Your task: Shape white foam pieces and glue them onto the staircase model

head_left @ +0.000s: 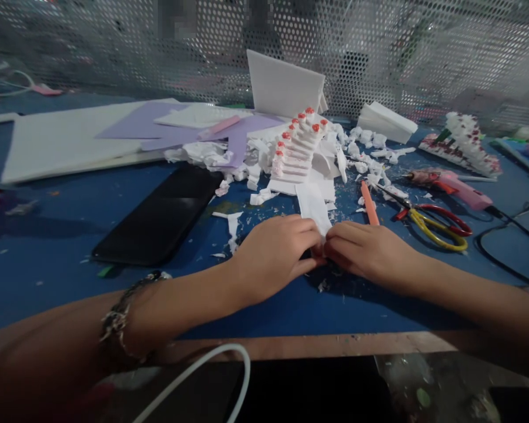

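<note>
My left hand [282,249] and my right hand [365,249] meet near the front of the blue table, fingers closed on the near end of a white paper strip [312,205]. The strip runs away from me toward a small white staircase model [297,155] with red-tipped posts along both sides. My fingertips partly hide the strip's near end. Just beyond my right hand lies an orange cutter [369,202]. White paper scraps [231,226] are scattered left of my left hand.
A black phone [158,217] lies at left, white and lilac sheets [70,138] behind it. At right are red-and-yellow-handled scissors [441,226], a pink glue gun [462,188] with a black cord, and a white decorated piece [462,144]. Perforated metal mesh [203,64] stands behind.
</note>
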Demonstrator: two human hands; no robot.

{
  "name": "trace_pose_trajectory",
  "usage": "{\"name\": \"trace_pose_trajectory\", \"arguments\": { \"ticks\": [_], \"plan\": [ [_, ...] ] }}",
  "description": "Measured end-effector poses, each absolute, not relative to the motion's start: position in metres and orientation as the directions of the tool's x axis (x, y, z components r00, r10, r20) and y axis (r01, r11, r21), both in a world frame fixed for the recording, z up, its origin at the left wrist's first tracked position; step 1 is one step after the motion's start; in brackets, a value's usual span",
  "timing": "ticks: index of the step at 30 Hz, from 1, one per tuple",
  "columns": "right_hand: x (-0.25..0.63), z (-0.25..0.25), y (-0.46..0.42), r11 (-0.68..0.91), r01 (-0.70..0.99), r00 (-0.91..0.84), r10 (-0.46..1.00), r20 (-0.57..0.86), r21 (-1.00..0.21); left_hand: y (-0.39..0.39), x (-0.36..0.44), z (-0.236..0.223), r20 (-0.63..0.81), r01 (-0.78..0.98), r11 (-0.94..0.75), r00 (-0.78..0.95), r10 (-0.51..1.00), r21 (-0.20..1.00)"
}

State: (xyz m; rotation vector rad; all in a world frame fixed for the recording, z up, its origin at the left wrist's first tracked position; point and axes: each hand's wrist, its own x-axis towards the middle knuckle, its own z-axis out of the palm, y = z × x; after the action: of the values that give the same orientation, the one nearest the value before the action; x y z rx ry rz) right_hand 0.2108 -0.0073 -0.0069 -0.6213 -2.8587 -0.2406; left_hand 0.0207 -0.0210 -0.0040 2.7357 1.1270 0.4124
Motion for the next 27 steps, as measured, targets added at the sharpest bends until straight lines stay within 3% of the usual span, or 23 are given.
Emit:
{"name": "trace_pose_trajectory", "arguments": {
  "ticks": [4,10,19,27],
  "plan": [
    [0.212,-0.006,-0.006,0.866,0.486,-0.834,0.499,0.235,-0.114,-0.020,0.018,-0.004,0.196,0.657,-0.697,0.672,0.714,0.288],
    [0.215,-0.001,-0.008,0.810,0.469,-0.737,0.579,0.348,-0.354,-0.020,0.016,0.001,0.289,0.560,-0.635,0.585,0.758,0.531],
    [0.213,0.000,-0.014,0.813,0.460,-0.708,0.578,0.405,-0.357,-0.022,0.016,0.003,0.351,0.512,-0.672,0.589,0.728,0.535],
    [0.213,0.003,-0.015,0.782,0.511,-0.670,0.622,0.404,-0.356,-0.023,0.019,0.007,0.267,0.545,-0.519,0.475,0.838,0.658]
  ]
}}
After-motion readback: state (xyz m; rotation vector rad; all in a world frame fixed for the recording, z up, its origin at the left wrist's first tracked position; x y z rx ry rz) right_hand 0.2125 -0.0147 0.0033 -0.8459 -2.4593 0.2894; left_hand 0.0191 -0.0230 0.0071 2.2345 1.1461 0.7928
